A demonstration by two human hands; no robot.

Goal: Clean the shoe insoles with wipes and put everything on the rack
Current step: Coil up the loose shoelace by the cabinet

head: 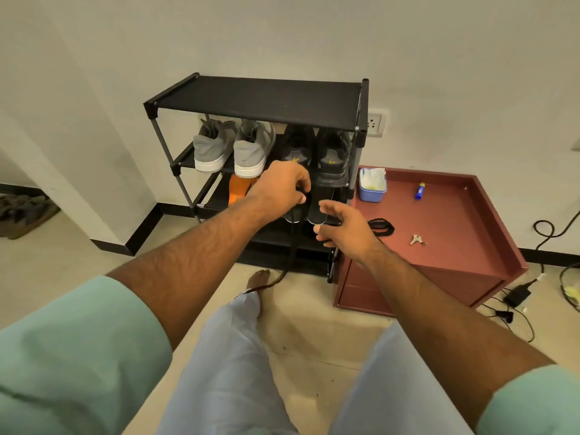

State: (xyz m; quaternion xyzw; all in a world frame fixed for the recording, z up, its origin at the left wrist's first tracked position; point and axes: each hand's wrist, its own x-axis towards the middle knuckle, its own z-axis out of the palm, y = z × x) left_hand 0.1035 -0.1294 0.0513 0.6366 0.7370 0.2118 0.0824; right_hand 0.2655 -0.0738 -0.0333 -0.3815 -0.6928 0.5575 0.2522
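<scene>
- The person sits facing a black three-tier shoe rack (260,100) with a fabric top, set against a pale wall.
- The left hand (284,185) reaches into the rack's right half, fingers curled down and pinching what looks like a thin black lace (293,243) that hangs toward the floor. What exactly sits between the fingertips is hard to make out.
- The right hand (343,227) hovers just in front of the rack, fingers spread apart and relaxed, holding nothing.
- Two dark insoles with pale edges (317,211) lie on the lower shelf, heels poking out toward the person, right between the two hands. An orange insole (238,188) lies on the same shelf further left.
- The middle shelf holds a pair of grey suede sneakers with white soles (233,146) on the left, and a pair of dark grey running shoes with yellow logos (317,152) on the right, heels out.
- Just right of the rack stands a low reddish-brown cabinet (455,233). On it sits a small blue tub of white wipes (372,185), plus a blue and yellow tube (419,190), a coiled black lace (381,227) and a small set of keys (417,239).
- Black cables and a charger (518,295) trail on the floor to the right of the cabinet.
</scene>
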